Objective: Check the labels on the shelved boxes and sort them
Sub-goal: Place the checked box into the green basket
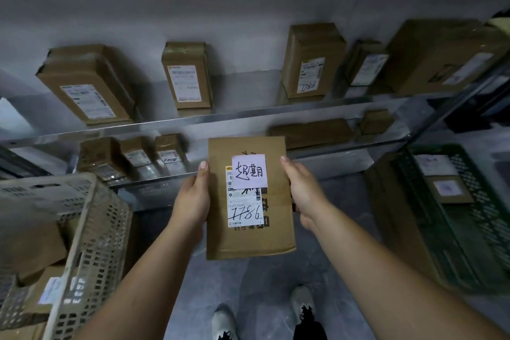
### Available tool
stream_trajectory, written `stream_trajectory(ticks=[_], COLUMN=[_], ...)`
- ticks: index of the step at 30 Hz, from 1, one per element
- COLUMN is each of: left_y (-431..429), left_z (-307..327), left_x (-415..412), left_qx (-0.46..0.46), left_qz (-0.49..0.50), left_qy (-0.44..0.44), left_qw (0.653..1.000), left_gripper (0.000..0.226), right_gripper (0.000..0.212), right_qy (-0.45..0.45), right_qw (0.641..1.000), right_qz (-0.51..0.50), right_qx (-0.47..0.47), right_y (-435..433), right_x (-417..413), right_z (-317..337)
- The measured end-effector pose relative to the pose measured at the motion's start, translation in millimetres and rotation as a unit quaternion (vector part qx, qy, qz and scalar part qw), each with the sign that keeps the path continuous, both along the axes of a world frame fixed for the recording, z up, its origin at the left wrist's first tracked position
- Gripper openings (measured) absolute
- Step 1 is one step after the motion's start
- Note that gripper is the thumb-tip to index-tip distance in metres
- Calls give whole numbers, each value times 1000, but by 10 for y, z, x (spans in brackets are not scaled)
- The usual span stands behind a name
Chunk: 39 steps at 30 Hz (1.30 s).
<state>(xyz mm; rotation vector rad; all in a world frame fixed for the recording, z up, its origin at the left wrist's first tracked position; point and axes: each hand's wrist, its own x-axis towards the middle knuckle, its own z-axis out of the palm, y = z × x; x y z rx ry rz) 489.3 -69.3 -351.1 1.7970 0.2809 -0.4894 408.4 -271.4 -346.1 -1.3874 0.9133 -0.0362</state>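
Label-check step: flat cardboard box (249,243) is held up in the air in front of the lower shelf (154,178), above the floor and between the beige crate (91,229) on the left and the green crate (469,215) on the right. Left hand (193,196) grips the box's left long edge and right hand (303,190) grips the right long edge, thumbs on the front face; the fingers behind are hidden. The shipping label (244,210) faces the camera with 7786 handwritten on it, and a pink note (249,171) with handwritten characters covers the label's top. To do it well: keep the face square to the eyes, keep thumbs at the edges and off the print, and hold steady long enough to read both number and note. The note looks lightly stuck, so probably don't rub it or slide the box face against others. The tall box (311,63) standing toward the right end of the middle shelf (248,114) seems to carry the same number, so these likely belong together, though the note may instead send this one to a crate; I can't tell which. For placing, carry it by both edges until it's supported, label facing out like the other shelved boxes
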Motion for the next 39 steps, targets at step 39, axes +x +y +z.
stream_trajectory(ticks=[39], left_y=[-3031], left_z=[206], left_x=[-2045], left_qx=[-16], left_qz=[-253], left_qy=[24], left_qw=[967], left_gripper=[52], right_gripper=[47], right_qy=[15], right_qw=[967], right_qz=[-252], right_qx=[38], right_y=[-2391], right_x=[-2860], right_z=[148])
